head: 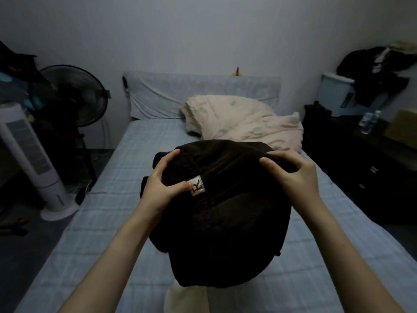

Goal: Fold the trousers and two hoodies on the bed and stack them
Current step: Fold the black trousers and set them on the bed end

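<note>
Dark brown trousers with a white label at the waistband hang bunched in front of me above the bed. My left hand grips the waistband on the left, thumb beside the label. My right hand pinches the waistband on the right with curled fingers. A cream garment lies on the bed below the trousers, mostly hidden by them; whether it is a hoodie I cannot tell.
A crumpled pale duvet lies at the head of the bed. A tower fan and a pedestal fan stand on the left. A dark cabinet with bottles and clothes stands on the right.
</note>
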